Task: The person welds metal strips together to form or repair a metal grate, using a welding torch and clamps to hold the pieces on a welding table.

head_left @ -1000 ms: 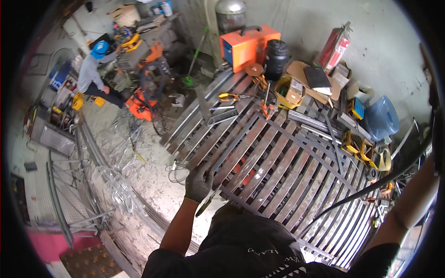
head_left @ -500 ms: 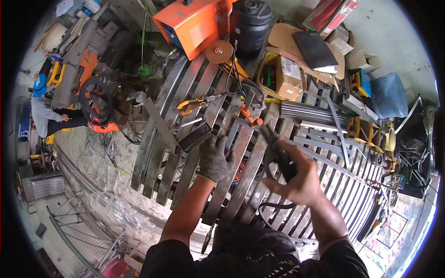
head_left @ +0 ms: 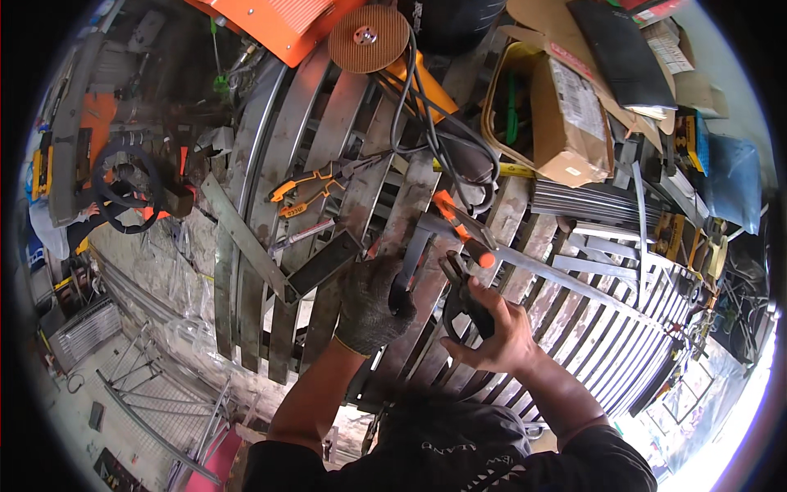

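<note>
My left hand [head_left: 373,305], in a grey knit glove, bends its fingers over the steel slats beside a short dark rectangular steel piece [head_left: 325,266]. Its fingertips are partly hidden, so what they grip does not show. Bare and closed, my right hand [head_left: 498,332] holds a black welding electrode holder [head_left: 469,313], its jaws pointing away from me. Just beyond those jaws lies an orange-handled tool [head_left: 464,230] across a large L-shaped steel square [head_left: 533,266]. Orange-and-black pliers [head_left: 305,193] rest farther off to the left.
An angle grinder with a brown disc [head_left: 352,51] and looped cable lies at the far side, near an orange machine [head_left: 275,25]. A cardboard box [head_left: 570,123] sits in a yellow tub. Steel bars [head_left: 594,205] are stacked right. Another person's sleeve [head_left: 47,228] shows far left.
My right hand has brought the electrode holder left, closer to my gloved hand. The view has tipped down and nearer, so the bench things look larger. The left hand stays beside the dark steel piece.
</note>
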### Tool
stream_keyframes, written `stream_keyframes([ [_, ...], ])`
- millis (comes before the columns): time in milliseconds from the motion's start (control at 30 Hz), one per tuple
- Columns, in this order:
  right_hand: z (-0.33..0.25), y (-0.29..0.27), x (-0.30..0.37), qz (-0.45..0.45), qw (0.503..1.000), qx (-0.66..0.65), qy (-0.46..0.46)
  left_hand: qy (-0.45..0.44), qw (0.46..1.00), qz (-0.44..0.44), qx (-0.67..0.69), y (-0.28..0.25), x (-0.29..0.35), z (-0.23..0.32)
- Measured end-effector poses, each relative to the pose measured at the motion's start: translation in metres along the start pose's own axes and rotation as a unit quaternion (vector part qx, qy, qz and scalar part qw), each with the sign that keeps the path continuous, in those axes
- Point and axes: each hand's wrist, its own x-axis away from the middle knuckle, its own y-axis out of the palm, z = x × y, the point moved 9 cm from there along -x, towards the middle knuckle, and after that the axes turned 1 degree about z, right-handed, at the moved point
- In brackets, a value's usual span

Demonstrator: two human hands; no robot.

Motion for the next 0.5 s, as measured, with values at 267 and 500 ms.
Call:
stream_keyframes([
  [267,0.011,0.017,-0.003,0.02,0.996,0.03,-0.081,0.002,1.0,0.007,-0.002,0.003,-0.001,0.0],
  [500,0.02,0.016,0.0,0.071,0.994,0.025,-0.08,-0.026,1.0,-0.004,0.014,0.004,0.002,-0.005],
])
